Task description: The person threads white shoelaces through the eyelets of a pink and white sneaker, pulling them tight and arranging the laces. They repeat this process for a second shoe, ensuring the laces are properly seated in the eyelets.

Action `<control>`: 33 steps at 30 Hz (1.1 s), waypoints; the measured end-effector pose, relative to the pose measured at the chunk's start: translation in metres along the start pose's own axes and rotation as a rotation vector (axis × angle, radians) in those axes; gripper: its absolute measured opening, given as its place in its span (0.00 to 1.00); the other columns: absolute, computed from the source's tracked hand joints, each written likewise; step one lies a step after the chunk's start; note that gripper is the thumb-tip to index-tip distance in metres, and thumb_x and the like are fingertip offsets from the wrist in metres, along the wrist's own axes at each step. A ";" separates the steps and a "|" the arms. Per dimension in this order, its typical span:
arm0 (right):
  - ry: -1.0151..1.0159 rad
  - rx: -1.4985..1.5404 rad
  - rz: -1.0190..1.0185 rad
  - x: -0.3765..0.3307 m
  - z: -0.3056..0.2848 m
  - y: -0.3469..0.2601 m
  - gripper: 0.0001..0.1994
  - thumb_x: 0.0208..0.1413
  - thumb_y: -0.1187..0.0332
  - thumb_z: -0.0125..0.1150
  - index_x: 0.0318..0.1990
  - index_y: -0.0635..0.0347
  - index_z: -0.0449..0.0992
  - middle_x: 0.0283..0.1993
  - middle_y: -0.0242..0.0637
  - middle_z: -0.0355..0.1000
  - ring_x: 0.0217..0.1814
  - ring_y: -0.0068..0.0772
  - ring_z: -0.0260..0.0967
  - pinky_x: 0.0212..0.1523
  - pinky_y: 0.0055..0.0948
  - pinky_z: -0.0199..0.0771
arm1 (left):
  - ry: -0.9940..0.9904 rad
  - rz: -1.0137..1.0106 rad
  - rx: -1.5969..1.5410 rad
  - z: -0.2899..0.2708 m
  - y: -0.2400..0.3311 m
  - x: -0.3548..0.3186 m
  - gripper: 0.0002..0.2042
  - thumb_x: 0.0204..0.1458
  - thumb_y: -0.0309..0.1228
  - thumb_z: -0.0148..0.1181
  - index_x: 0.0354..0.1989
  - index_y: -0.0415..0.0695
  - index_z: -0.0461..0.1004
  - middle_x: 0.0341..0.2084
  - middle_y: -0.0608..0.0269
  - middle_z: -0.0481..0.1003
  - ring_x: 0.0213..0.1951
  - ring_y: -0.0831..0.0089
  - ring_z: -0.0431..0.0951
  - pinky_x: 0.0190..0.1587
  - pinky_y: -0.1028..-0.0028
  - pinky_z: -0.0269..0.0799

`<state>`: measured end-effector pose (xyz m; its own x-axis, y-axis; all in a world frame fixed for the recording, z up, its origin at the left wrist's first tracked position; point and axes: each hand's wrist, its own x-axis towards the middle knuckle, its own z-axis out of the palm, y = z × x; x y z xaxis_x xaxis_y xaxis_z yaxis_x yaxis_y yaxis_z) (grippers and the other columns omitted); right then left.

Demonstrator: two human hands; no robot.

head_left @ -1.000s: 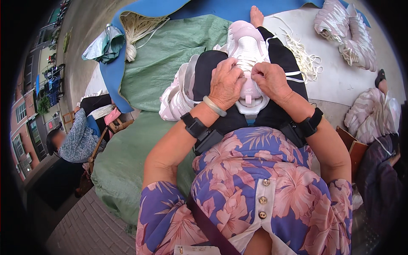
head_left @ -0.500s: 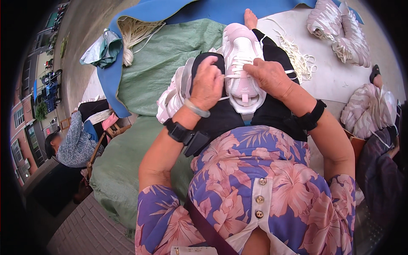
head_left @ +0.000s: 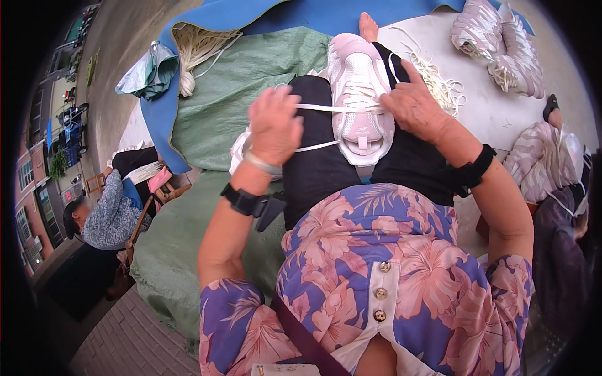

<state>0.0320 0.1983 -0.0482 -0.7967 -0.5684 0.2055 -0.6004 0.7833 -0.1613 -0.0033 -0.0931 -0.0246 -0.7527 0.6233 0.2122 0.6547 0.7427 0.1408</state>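
Note:
A pale pink and white sneaker (head_left: 355,69) lies between my thighs, its heel toward me and toe pointing away. My left hand (head_left: 274,125), blurred by motion, is closed on a white shoelace (head_left: 318,108) drawn taut to the left from the shoe's opening. Below that strand, a second stretch of lace runs from the shoe's side toward the same hand. My right hand (head_left: 419,105) is at the shoe's right edge, thumb and fingers closed at the lace, index finger raised. A loop of lace rises beside it. Its exact grip is partly hidden.
Loose white laces (head_left: 442,81) lie on a pale sheet to the right. A lace bundle (head_left: 202,47) rests on a blue mat at far left. Bundled pink shoe pieces (head_left: 517,66) sit far right. Another person (head_left: 113,213) sits at left; green sacking (head_left: 188,250) spreads beside me.
My left hand has moved left, away from the shoe, stretching the lace taut. My right hand has shifted slightly right, and its index finger has lifted.

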 end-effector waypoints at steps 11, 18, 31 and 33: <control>0.068 0.120 0.159 -0.098 -0.054 0.030 0.08 0.46 0.73 0.58 0.34 0.58 0.67 0.20 0.37 0.66 0.25 0.39 0.67 0.46 0.40 0.68 | -0.142 0.307 0.124 0.012 0.003 0.021 0.05 0.40 0.26 0.50 0.28 0.44 0.69 0.38 0.61 0.69 0.47 0.61 0.67 0.52 0.55 0.56; 0.077 0.105 0.312 -0.135 -0.063 0.038 0.08 0.45 0.75 0.57 0.35 0.60 0.69 0.24 0.38 0.66 0.26 0.42 0.64 0.28 0.36 0.64 | -0.048 0.112 0.318 -0.038 -0.070 -0.031 0.04 0.40 0.28 0.52 0.26 0.45 0.69 0.35 0.62 0.70 0.43 0.62 0.68 0.49 0.56 0.57; 0.103 0.087 0.741 -0.298 -0.022 0.013 0.08 0.50 0.77 0.52 0.39 0.61 0.70 0.33 0.44 0.70 0.32 0.47 0.68 0.32 0.35 0.68 | -0.164 -0.134 0.302 -0.048 -0.152 -0.143 0.03 0.45 0.27 0.52 0.29 0.44 0.70 0.35 0.60 0.71 0.43 0.58 0.69 0.45 0.60 0.62; 0.123 0.051 0.797 -0.329 -0.015 0.013 0.08 0.51 0.77 0.51 0.39 0.61 0.71 0.34 0.45 0.70 0.32 0.47 0.69 0.32 0.35 0.68 | -0.129 -0.238 0.302 -0.057 -0.170 -0.160 0.04 0.47 0.28 0.51 0.28 0.43 0.70 0.33 0.58 0.72 0.40 0.57 0.70 0.41 0.61 0.64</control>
<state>0.2874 0.3993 -0.1034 -0.9750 0.1904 0.1147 0.1402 0.9273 -0.3470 0.0093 -0.3330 -0.0277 -0.8959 0.4366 0.0822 0.4256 0.8965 -0.1234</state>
